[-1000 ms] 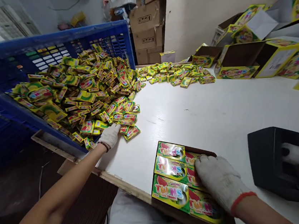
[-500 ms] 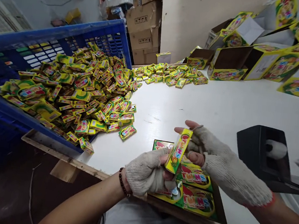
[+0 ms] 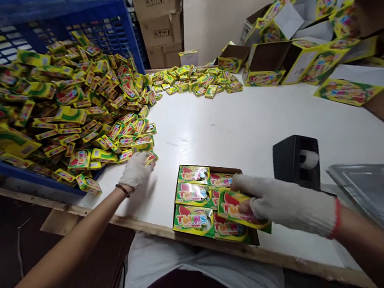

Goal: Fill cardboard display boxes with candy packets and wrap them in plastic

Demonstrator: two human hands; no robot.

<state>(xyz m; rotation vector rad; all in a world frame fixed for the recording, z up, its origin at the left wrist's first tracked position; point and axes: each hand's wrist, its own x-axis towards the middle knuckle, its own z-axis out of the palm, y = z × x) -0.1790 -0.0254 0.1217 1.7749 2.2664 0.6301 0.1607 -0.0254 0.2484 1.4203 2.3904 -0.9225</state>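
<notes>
My right hand (image 3: 275, 202), in a white fingerless knit glove, grips a small yellow-green TWINS box (image 3: 231, 207) between thumb and fingers. This box is tilted over the right side of an open tray box (image 3: 254, 238), in which several like TWINS packs (image 3: 192, 219) lie face up in two columns. My left hand (image 3: 136, 171), gloved too, is at the near right edge of the loose pile of small boxes (image 3: 88, 109). Its fingers reach a small box (image 3: 151, 158) on the table; they are blurred and partly hidden, so their grip is unclear.
A blue crate (image 3: 123, 20) lies tipped at left, its boxes spilling onto the white table (image 3: 193, 135). More small boxes (image 3: 199, 81) lie at the back. Open display cartons (image 3: 264, 73) line the back right. A black tape dispenser (image 3: 296, 160) and grey plastic sheeting (image 3: 374, 188) are at right.
My left hand has let go of the small box and moved left to the pile. My right hand now holds a box low over the tray box. The view has shifted to the right.
</notes>
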